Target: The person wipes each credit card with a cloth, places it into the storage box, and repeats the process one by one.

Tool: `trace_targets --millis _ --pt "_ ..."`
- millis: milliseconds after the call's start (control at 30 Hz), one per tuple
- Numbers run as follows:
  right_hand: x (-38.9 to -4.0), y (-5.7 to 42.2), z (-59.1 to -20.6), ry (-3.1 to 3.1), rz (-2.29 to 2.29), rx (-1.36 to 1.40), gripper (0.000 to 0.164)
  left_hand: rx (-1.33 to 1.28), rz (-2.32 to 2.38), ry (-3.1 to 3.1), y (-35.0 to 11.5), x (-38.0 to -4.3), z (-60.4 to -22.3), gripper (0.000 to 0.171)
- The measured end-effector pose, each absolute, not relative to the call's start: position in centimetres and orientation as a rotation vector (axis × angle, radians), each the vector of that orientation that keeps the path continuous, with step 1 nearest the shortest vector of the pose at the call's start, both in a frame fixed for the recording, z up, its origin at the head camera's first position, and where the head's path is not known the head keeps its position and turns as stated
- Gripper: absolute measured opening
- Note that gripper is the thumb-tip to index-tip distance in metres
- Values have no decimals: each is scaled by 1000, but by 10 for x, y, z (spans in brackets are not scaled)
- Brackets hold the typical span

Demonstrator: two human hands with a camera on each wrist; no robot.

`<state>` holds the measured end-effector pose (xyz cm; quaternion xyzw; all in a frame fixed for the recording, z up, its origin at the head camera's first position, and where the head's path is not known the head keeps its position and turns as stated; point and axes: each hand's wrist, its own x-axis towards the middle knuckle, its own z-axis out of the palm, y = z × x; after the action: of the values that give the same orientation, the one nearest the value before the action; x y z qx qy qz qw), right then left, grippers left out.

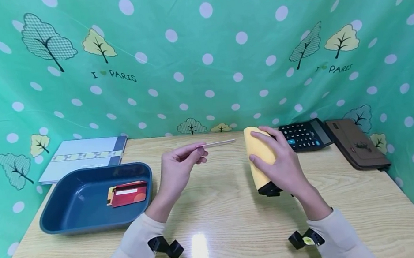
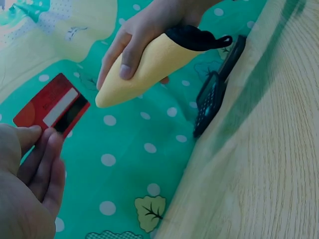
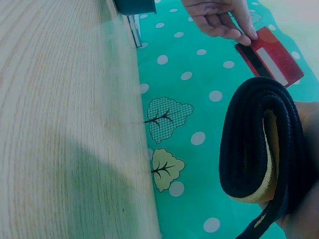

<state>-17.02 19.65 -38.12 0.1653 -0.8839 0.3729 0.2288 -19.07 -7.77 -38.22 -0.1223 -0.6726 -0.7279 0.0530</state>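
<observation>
My left hand pinches a red bank card by one edge, thumb on one side and fingers on the other. In the head view the card appears nearly edge-on, pointing right. My right hand grips a rolled yellow cloth with black edging, its thumb and fingers wrapped round it. The folded layers of the roll and a strip of black edging show in the right wrist view. A small black loop sticks out from its dark end in the left wrist view. Card and cloth are held apart above the wooden table.
A dark blue tray stands on the left with red and yellow cards inside. Behind it lies a light blue notebook. At the back right are a black calculator and a brown zipped case. A patterned green curtain hangs behind.
</observation>
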Motion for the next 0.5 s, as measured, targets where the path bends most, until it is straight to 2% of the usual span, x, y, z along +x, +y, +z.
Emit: trace_targets --millis 233,500 --pt "-171 196 -381 -2437 1035 463 59 -232 -2043 -2136 -79 -191 -382 22" --pt "-170 195 -380 -2436 1037 474 59 -224 -2161 -2108 -78 -190 -380 29"
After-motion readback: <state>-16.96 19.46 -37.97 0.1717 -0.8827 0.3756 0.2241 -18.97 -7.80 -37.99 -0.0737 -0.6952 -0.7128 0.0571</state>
